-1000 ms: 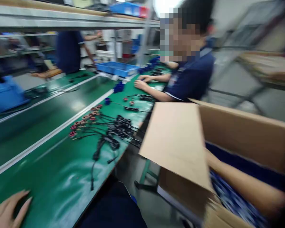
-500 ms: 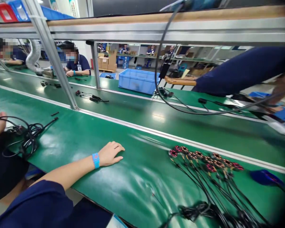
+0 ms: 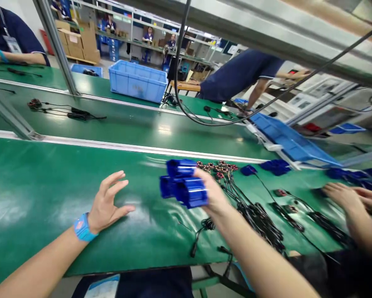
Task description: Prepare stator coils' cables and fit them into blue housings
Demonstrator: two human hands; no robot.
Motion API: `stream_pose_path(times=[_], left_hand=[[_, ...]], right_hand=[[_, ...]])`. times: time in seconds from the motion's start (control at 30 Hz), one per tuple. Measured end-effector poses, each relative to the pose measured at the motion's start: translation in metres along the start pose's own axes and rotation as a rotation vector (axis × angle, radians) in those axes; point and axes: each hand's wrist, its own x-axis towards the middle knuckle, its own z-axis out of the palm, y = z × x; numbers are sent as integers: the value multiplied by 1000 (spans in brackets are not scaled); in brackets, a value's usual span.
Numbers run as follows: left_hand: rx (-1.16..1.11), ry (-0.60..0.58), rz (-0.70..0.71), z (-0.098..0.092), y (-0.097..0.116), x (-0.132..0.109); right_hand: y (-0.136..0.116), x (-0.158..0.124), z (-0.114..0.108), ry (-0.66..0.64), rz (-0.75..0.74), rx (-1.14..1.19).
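Observation:
My right hand (image 3: 212, 194) is closed around a cluster of small blue plastic housings (image 3: 182, 185), held just above the green bench (image 3: 49, 198). My left hand (image 3: 106, 203), with a blue wristband (image 3: 82, 228), hovers open a little to the left of the housings, fingers spread and curled toward them. Right of my right hand lies a bundle of black cables with red-and-copper coil ends (image 3: 218, 167).
A co-worker's hands (image 3: 347, 194) work on cables at the right. More blue housings (image 3: 275, 166) lie near a tilted blue tray (image 3: 289, 140). A blue crate (image 3: 138, 80) stands beyond the conveyor belt (image 3: 126, 126). A black cable (image 3: 182, 82) hangs from the overhead rail.
The view swung from the cardboard box to the bench. My right hand now holds blue housings over the bench. My left hand lifted off the surface and opened toward them.

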Motion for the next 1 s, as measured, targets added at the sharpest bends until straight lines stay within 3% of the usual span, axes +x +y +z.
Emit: stream_pose_path(times=[0.1,0.2,0.27,0.37,0.5,0.7,0.77,0.87,1.0], left_hand=[[-54,26,31,-3,3,4],[-45,-30,47,-8,6,8],[-31,-61,43,-13,4,10],[-72,-27,57,-21,-2,10],[-167,45,22,-20,-6,8],[-439,-15,-477,-14,-2,11],[-553,-7,-571,-17,-3,14],[-536,47,-553,-25,-7,18],[-500,7,-531,-32,-5,18]], right_hand=[[23,17,49,-57,40,239],[41,29,96,-175,166,516],[45,29,112,-215,208,580],[42,27,117,-217,163,583],[39,31,119,-183,-39,552],[42,39,131,-4,-413,224],[40,41,133,11,-538,57],[34,45,134,31,-762,-170],[29,51,133,58,-1125,-406]])
